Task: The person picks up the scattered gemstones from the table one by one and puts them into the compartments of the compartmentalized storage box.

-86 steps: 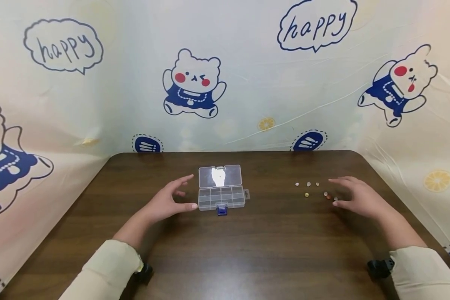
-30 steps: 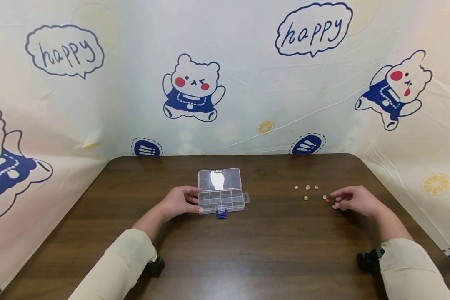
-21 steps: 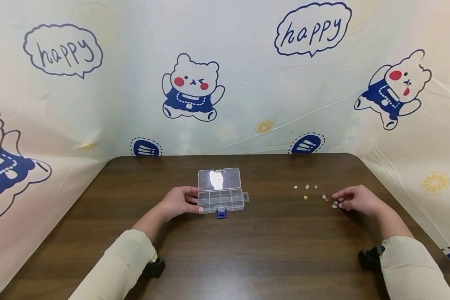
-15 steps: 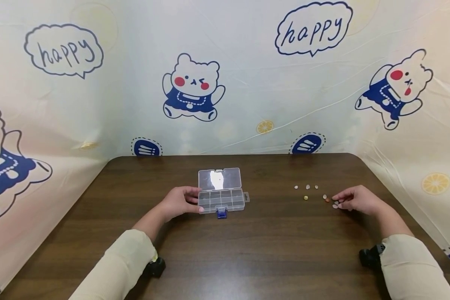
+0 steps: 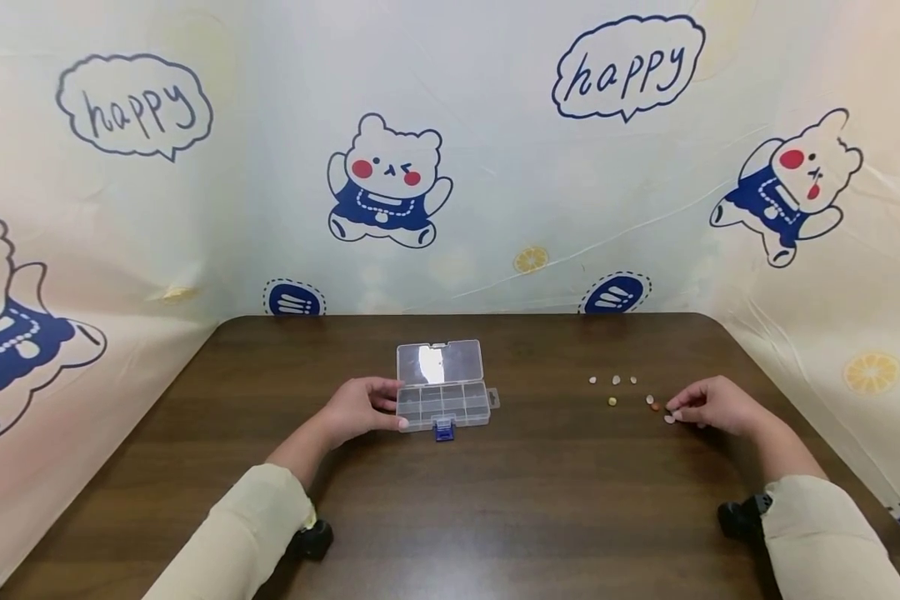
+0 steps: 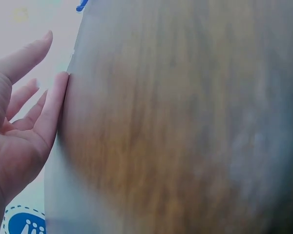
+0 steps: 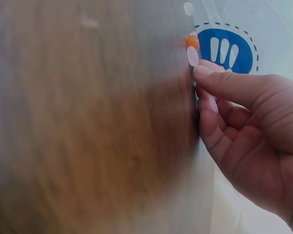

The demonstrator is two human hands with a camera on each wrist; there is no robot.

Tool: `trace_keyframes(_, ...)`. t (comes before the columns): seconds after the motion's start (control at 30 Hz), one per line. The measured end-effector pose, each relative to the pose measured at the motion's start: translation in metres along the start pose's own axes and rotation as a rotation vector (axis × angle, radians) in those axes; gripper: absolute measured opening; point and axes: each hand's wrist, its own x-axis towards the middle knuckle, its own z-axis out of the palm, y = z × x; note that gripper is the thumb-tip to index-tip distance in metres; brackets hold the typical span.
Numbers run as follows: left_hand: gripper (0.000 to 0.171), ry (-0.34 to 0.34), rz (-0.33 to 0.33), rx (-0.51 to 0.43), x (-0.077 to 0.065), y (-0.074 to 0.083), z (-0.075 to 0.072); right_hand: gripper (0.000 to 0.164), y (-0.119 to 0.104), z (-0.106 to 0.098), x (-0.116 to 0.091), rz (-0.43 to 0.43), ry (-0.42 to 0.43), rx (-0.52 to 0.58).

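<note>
A clear plastic compartment box [image 5: 454,403] with a blue latch [image 5: 443,430] stands with its lid raised in the head view. My left hand [image 5: 356,408] grips the box's left end, thumb at the front corner and fingers near the hinge. To the right, thumb and index finger of my right hand [image 5: 720,406] pinch at a small pebble, mostly hidden by the fingertips. A whitish pebble [image 7: 193,56] lies right at the thumb tip in the right wrist view, beside an orange pebble [image 7: 193,42]. The left wrist view shows my left hand [image 6: 27,117] low beside the tabletop.
Several more pebbles lie left of my right hand, among them a yellow pebble [image 5: 612,402] and a white pebble [image 5: 616,380]. The brown wooden table [image 5: 495,508] ends at a printed cloth backdrop [image 5: 495,167].
My left hand has moved in from beside the box and taken hold of its left end. My right hand has lowered onto the pebbles, its thumb and index finger drawing together.
</note>
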Motion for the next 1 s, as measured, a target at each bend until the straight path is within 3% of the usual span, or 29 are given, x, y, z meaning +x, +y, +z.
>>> trace_keyframes(0.37, 0.068, 0.009, -0.006, -0.006, -0.004, 0.005, -0.001, 0.017, -0.003, 0.004, -0.001, -0.057, 0.079, -0.023)
trace_keyframes(0.8, 0.065, 0.018, -0.006, 0.003, -0.001, 0.009, -0.001, 0.018, -0.041, 0.009, 0.002, -0.118, 0.078, 0.046)
trace_keyframes(1.0, 0.066, 0.013, -0.008, 0.001, -0.001, 0.007, 0.002, 0.016, -0.055, 0.017, 0.003, -0.154, 0.071, 0.02)
